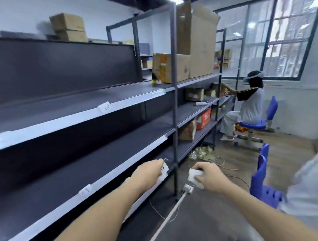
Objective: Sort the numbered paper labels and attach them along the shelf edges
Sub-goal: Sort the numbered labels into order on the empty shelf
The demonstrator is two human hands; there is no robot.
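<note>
My left hand (149, 172) pinches a white paper label (163, 170) with a handwritten mark, holding it against the white edge strip of the lower shelf (106, 179) near the dark upright post (174, 119). To its right, my right hand (208, 175) grips a small stack of white paper labels (193, 174) in the air. A label marked 10 (105, 106) sticks on the edge of the upper shelf (63, 122). Another label (85, 192) sits further left on the lower shelf edge.
Cardboard boxes (188, 51) stand on the upper shelf to the right. A seated person (248, 105) on a blue chair (258, 124) works at the far shelves. Another blue chair (262, 177) and a person's sleeve (310, 186) are close on my right. A power strip (187, 188) and cables lie on the floor.
</note>
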